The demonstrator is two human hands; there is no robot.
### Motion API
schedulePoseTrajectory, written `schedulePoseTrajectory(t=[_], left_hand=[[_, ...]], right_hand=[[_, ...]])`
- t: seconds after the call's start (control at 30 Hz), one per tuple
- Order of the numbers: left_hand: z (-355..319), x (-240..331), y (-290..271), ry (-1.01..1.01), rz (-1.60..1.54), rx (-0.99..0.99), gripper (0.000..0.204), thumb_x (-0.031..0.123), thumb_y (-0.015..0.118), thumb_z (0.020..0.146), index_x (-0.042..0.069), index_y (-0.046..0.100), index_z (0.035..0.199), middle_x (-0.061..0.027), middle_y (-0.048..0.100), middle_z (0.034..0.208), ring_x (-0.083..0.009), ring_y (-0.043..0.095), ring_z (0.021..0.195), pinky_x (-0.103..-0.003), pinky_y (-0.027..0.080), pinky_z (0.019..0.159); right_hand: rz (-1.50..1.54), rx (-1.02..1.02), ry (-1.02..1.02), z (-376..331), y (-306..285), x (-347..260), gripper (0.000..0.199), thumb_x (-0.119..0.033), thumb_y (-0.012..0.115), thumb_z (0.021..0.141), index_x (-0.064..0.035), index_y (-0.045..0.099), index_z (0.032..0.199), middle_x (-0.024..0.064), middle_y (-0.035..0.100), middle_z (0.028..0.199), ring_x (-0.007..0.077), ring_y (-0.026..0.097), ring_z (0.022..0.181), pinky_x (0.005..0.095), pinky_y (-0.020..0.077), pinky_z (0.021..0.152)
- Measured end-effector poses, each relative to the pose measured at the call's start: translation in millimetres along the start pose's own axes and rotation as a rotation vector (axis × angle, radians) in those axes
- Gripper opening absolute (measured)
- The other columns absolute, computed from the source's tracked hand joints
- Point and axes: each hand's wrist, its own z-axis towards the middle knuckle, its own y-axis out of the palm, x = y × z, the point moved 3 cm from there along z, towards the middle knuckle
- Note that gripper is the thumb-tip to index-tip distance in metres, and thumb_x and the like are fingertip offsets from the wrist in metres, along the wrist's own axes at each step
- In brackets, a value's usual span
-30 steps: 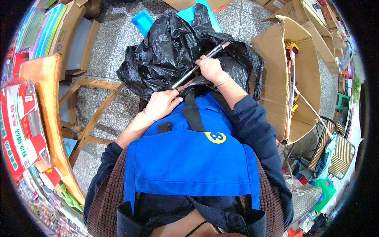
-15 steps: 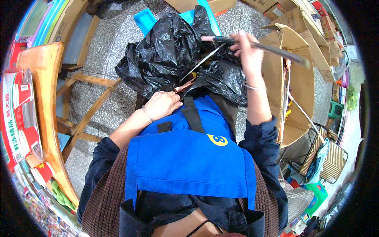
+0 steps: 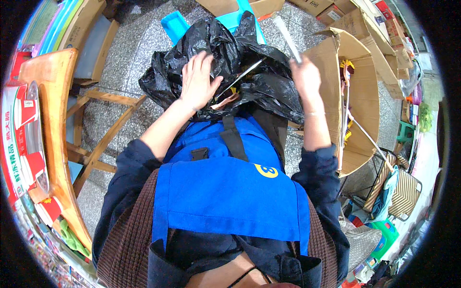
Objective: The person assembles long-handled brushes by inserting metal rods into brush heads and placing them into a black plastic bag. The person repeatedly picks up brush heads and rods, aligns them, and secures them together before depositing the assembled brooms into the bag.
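Observation:
A crumpled black plastic bag (image 3: 201, 43) lies across my lap, its mouth open. My left hand (image 3: 198, 82) rests on the bag's left side with fingers spread and holds nothing. To the right, my right hand (image 3: 306, 79) is closed around the lower end of a white stick (image 3: 286, 38), which points up and away and is smeared by motion. Inside the bag's mouth a thin pale rod (image 3: 244, 76) leans diagonally, with a pinkish strip (image 3: 225, 101) and a bit of yellow below it. What else the bag holds is hidden.
An open cardboard box (image 3: 361, 96) stands close on the right, with white sticks and yellow tufts in it. A wooden bench (image 3: 55, 110) stands left, beside a wooden frame (image 3: 110, 132). Light-blue plastic (image 3: 175, 26) shows beyond the bag. A striped chair (image 3: 404, 199) is at right.
My left hand has moved up from the bag's near edge onto its left side, fingers spread. My right hand has lowered slightly; a dark stick showed in it before, a white one shows now.

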Motion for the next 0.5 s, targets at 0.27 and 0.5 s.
schedulePoseTrajectory(t=[0.27,0.5], left_hand=[[20.1,-39.7,53.2,-0.102,0.472,-0.254,0.029,0.025,0.065,0.076,0.009,0.064,0.100,-0.0072,0.057,0.101,-0.0259,0.050,0.102,-0.041,0.036,0.087],[18.1,-71.2,46.9,-0.194,-0.088,0.016,0.010,0.015,0.060,0.081,0.008,0.063,0.088,-0.0107,0.064,0.089,-0.0283,0.059,0.091,-0.041,0.043,0.081]], right_hand=[[0.027,-0.331,0.160,8.0,97.2,52.6,0.038,-0.032,0.069,0.071,0.0031,0.069,0.086,0.0266,0.065,0.086,0.0379,0.065,0.087,0.0435,0.0519,0.078],[0.307,-0.257,0.079,2.8,84.3,32.3,0.023,-0.023,0.069,0.074,-0.0051,0.070,0.089,0.0182,0.067,0.080,0.0320,0.066,0.080,0.0391,0.0502,0.074]])
